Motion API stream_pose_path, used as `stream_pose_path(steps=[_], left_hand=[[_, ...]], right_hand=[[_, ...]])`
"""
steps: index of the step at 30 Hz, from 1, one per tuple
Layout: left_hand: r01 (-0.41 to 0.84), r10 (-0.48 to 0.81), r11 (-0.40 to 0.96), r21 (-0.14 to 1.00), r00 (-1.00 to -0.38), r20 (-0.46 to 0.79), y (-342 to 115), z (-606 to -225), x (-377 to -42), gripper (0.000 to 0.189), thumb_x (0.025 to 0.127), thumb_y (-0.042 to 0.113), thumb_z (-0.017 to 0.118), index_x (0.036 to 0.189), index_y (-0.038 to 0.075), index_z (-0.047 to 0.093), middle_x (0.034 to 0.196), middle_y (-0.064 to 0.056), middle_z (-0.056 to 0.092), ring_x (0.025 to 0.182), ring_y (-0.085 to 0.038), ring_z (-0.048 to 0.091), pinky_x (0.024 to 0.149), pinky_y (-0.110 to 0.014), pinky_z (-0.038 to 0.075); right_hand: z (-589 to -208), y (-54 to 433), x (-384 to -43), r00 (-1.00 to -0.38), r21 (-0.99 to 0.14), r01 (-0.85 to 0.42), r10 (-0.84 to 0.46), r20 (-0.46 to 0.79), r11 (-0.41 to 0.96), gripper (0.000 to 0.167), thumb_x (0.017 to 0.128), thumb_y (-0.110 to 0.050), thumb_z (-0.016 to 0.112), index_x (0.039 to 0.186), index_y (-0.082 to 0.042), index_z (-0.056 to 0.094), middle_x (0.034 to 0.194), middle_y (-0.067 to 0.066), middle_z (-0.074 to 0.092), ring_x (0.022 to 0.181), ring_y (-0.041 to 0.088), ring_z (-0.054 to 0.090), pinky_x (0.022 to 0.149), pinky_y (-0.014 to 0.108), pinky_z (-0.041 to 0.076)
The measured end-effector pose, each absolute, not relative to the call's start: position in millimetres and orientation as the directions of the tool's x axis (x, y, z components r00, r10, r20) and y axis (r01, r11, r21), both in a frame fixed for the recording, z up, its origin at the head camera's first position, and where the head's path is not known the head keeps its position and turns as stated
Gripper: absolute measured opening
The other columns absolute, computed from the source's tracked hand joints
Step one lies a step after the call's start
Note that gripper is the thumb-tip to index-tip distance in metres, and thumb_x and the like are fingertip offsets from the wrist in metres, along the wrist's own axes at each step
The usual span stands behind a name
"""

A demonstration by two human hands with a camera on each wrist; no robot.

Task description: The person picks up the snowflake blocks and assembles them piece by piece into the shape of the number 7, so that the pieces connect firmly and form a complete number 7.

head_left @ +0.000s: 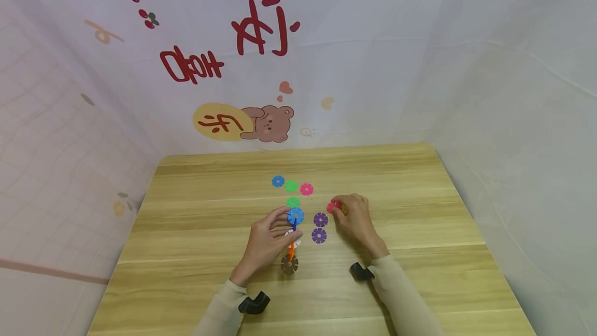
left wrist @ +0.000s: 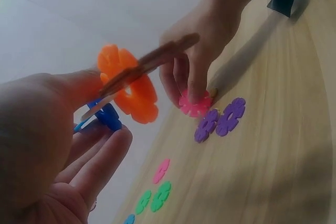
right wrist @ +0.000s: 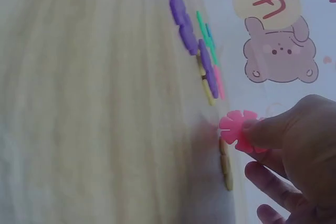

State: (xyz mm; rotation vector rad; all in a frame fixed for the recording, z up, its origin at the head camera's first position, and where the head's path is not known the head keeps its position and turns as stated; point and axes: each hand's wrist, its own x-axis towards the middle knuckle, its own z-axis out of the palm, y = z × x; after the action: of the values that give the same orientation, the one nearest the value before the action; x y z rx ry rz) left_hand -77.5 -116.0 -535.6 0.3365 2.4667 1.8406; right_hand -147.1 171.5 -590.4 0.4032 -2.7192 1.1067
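White cloth backdrop [head_left: 364,66], printed with red lettering [head_left: 255,27] and a brown cartoon bear [head_left: 276,124] beside a yellow circle [head_left: 201,124]; before it, one pale wood-grain surface [head_left: 401,180] carrying slotted, flower-edged plastic discs. Hands: two, bare, in cream sleeves [head_left: 404,297], each with a curved black fitting [head_left: 254,303] at the wrist. Left hand [head_left: 267,243]: half curled, thumb set against the fingers, gripping a joined chain of discs at the near middle of the arrangement. Chain, from far end to near: one light blue disc [head_left: 296,215], face toward the head camera; one dark blue disc [head_left: 295,225], edge-on; one white disc [head_left: 296,242], partly hidden by the thumb; one orange disc [head_left: 292,252], edge-on; one dark brown disc [head_left: 289,264]. Right hand [head_left: 356,219]: thumb and forefinger closed in a pinch on one bright pink disc [head_left: 331,207], remaining fingers loosely bent; whether that disc touches the surface cannot be told. Just below the pinch in the right wrist view, one tan disc [right wrist: 226,166], seen edge-on. Between the hands, two purple discs [head_left: 320,227], lying just beside one another. Beyond the left hand, a loose row: one flat blue disc [head_left: 278,181], one green disc [head_left: 291,186], one smaller-looking pink disc [head_left: 306,189]; nearer the chain, a second green disc [head_left: 293,201]
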Motion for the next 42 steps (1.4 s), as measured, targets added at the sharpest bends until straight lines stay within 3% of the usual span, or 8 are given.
stream_pose_path(steps=[3,7,9,16,21,30,42], left_hand=[[0.139,0.197,0.267,0.954,-0.976,0.087,-115,-535,-77,0.067,0.092,0.012,0.095,0.152,0.004,0.065,0.126,-0.015,0.083,0.115,-0.033,0.084,0.097,-0.029,0.07],[0.136,0.195,0.266,0.954,-0.977,0.085,-113,-535,-77,0.068,0.092,0.011,0.096,0.152,0.005,0.065,0.126,-0.014,0.083,0.115,-0.032,0.084,0.097,-0.029,0.07],[0.136,0.196,0.264,0.955,-0.977,0.085,-112,-535,-77,0.068,0.092,0.012,0.096,0.152,0.006,0.066,0.125,-0.014,0.083,0.114,-0.032,0.084,0.097,-0.028,0.07],[0.118,0.204,0.236,0.965,-0.977,0.069,-109,-533,-77,0.066,0.093,0.013,0.095,0.152,0.008,0.066,0.126,-0.012,0.084,0.115,-0.032,0.084,0.096,-0.029,0.07],[0.116,0.209,0.224,0.968,-0.976,0.068,-107,-532,-77,0.066,0.093,0.014,0.095,0.152,0.008,0.066,0.127,-0.013,0.083,0.116,-0.033,0.084,0.097,-0.03,0.07],[0.116,0.215,0.207,0.971,-0.974,0.07,-103,-532,-77,0.066,0.093,0.013,0.095,0.152,0.007,0.065,0.127,-0.014,0.083,0.116,-0.035,0.084,0.097,-0.03,0.07],[0.108,0.221,0.194,0.975,-0.973,0.064,-102,-532,-76,0.065,0.094,0.015,0.095,0.152,0.009,0.066,0.127,-0.014,0.083,0.117,-0.039,0.083,0.098,-0.029,0.07]], right_hand=[[-589,172,-146,-0.95,-0.679,-0.304,-0.163,0.266,0.668,0.02,0.097,-0.007,0.087,0.117,-0.005,0.083,0.103,0.009,0.085,0.102,0.029,0.073,0.104,0.047,0.051],[-584,173,-142,-0.949,-0.725,-0.31,-0.155,0.274,0.615,0.012,0.099,-0.011,0.088,0.11,-0.009,0.083,0.097,0.004,0.084,0.084,0.015,0.071,0.079,0.029,0.06],[-580,173,-140,-0.946,-0.756,-0.323,-0.162,0.282,0.57,0.01,0.1,-0.011,0.087,0.109,-0.01,0.083,0.097,0.003,0.085,0.081,0.011,0.072,0.074,0.025,0.064],[-568,170,-130,-0.943,-0.872,-0.328,-0.173,0.282,0.364,0.013,0.101,-0.007,0.084,0.113,-0.012,0.084,0.109,0.007,0.088,0.098,0.013,0.083,0.095,0.023,0.068],[-558,166,-123,-0.95,-0.92,-0.296,-0.177,0.257,0.256,0.014,0.101,-0.007,0.084,0.114,-0.01,0.084,0.11,0.011,0.087,0.098,0.022,0.084,0.091,0.021,0.068],[-551,160,-115,-0.935,-0.936,-0.317,-0.212,0.283,0.151,0.012,0.104,-0.003,0.08,0.114,-0.007,0.082,0.111,0.016,0.087,0.099,0.011,0.083,0.094,0.024,0.069],[-549,155,-108,-0.912,-0.924,-0.363,-0.249,0.327,0.118,0.013,0.103,0.003,0.078,0.114,-0.003,0.08,0.11,0.02,0.085,0.098,0.017,0.085,0.09,0.026,0.07]])
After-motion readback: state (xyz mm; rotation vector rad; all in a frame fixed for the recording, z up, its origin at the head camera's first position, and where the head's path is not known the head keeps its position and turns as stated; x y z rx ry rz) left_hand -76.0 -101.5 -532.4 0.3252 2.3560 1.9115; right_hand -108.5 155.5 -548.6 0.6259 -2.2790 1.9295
